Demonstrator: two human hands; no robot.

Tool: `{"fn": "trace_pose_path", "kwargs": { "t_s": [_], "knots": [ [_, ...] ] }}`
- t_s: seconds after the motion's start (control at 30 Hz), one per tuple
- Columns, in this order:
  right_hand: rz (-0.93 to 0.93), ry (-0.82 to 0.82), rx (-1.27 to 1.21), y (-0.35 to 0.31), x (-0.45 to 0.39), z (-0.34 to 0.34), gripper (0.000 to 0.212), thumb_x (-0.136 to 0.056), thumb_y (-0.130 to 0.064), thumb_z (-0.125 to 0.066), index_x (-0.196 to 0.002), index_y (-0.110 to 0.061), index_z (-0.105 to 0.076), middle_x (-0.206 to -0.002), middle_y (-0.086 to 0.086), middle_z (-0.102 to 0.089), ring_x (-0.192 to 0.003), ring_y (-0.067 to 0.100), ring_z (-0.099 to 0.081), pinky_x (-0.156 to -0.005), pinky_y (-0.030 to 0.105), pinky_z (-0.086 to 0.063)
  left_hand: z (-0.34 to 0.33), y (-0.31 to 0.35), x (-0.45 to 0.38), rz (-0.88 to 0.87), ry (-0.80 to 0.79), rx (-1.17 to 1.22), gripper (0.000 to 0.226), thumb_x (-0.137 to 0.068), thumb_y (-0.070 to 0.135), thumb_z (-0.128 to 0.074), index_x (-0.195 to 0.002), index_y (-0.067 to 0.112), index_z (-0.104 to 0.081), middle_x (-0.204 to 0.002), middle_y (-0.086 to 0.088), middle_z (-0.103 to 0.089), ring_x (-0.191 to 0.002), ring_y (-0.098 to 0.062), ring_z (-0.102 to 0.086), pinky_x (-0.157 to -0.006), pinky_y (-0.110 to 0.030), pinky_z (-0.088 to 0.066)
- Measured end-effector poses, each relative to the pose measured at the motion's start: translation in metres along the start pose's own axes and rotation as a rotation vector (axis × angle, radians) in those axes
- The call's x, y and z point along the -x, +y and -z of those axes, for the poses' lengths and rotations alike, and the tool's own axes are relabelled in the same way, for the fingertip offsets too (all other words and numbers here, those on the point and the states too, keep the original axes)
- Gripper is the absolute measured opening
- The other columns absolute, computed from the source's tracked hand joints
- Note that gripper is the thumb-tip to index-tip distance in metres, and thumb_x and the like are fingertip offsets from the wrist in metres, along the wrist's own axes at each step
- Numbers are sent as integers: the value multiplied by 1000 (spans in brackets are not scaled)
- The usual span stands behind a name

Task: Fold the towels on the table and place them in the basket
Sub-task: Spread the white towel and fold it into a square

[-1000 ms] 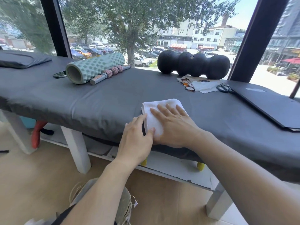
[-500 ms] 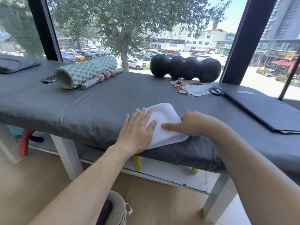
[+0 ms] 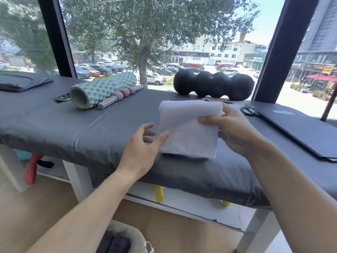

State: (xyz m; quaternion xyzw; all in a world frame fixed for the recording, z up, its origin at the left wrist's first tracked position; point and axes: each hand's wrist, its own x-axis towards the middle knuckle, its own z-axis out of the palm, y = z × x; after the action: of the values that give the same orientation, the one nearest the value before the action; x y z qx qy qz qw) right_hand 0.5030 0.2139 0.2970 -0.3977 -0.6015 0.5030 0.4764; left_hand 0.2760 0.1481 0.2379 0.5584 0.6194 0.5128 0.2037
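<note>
Towel: the white folded towel (image 3: 189,128) is being held up just above the desk (image 3: 73,125).
Right grip (image 3: 231,132): pinching the towel's 3 o'clock side.
Left grip (image 3: 144,143): spread loosely, thumb touching the towel at 9 o'clock.
Basket (image 3: 127,236): sitting on the floor at 6 o'clock.

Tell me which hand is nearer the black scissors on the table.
Right. The right hand, holding the white towel, is just beside the scissors; the left hand is beyond the towel's other side.

The towel (image 3: 189,128) is held up between the left hand (image 3: 144,152) and right hand (image 3: 235,132), above the table (image 3: 73,128). A basket (image 3: 127,236), probably, is seen below the left arm.
</note>
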Motion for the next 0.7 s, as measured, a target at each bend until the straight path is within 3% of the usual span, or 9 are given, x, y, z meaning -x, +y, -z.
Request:
{"fn": "trace_pose_path", "kwargs": {
  "t_s": [0.03, 0.1, 0.2, 0.3, 0.47, 0.53, 0.6, 0.7],
  "knots": [
    [-1, -52, -32, -2, 1, -2, 48, -84, 0, -74, -129, -10, -62, -119, 12, -73, -109, 27, -70, -95, 45, -54, 3, 1, -2, 45, -52, 118, 71, -79, 64, -71, -138, 29, -54, -116, 13, -67, -102, 2, -62, -84, -18, -46],
    [-31, -131, -94, -3, 1, -5, 43, -87, -3, -70, -130, -6, -62, -123, 15, -71, -109, 29, -69, -97, 46, -53, 5, 1, -7, 118, -223, 381, 80, -71, 66, -79, -136, 24, -58, -120, 8, -72, -110, -10, -68, -97, -29, -50],
    [-121, -164, -169, -1, -1, -7, 37, -90, -7, -68, -127, -3, -65, -120, 18, -71, -104, 33, -70, -90, 47, -59, 7, 5, -12, 167, -359, 593, 61, -72, 54, -75, -118, 14, -70, -112, -2, -77, -104, -21, -73, -92, -36, -54],
    [-162, -158, -198, 2, -5, 0, 33, -92, -10, -67, -123, -4, -67, -118, 17, -73, -102, 32, -72, -83, 44, -61, 6, 8, -24, 165, -367, 578, 52, -72, 48, -71, -107, 10, -74, -107, -5, -78, -94, -19, -74, -90, -32, -54],
    [-186, -137, -50, 19, -14, 14, 27, -95, -13, -66, -121, -6, -69, -117, 11, -74, -109, 28, -71, -99, 45, -54, -6, 10, -49, 220, -442, 522, 57, -85, 46, -74, -124, 7, -65, -117, -10, -75, -99, -25, -72, -89, -39, -56],
    [-180, -129, -18, 25, -18, 18, 27, -94, -12, -67, -121, -9, -69, -116, 9, -75, -109, 28, -71, -100, 46, -53, -17, 5, -56, 228, -413, 476, 52, -89, 45, -71, -124, 7, -65, -119, -13, -73, -92, -25, -72, -78, -39, -56],
    [-183, -159, 7, 30, -23, 22, 32, -91, -6, -68, -123, -10, -68, -117, 9, -75, -109, 27, -71, -95, 43, -55, -26, -3, -62, 215, -374, 441, 44, -89, 37, -74, -121, 7, -64, -117, -16, -73, -91, -28, -74, -73, -41, -57],
    [-225, -215, 58, 37, -28, 25, 41, -84, 4, -72, -124, -7, -67, -117, 9, -74, -108, 24, -71, -86, 33, -58, -28, -12, -70, 181, -390, 417, 38, -90, 27, -76, -119, 6, -63, -112, -12, -75, -101, -35, -73, -81, -46, -59]
  ]
}}
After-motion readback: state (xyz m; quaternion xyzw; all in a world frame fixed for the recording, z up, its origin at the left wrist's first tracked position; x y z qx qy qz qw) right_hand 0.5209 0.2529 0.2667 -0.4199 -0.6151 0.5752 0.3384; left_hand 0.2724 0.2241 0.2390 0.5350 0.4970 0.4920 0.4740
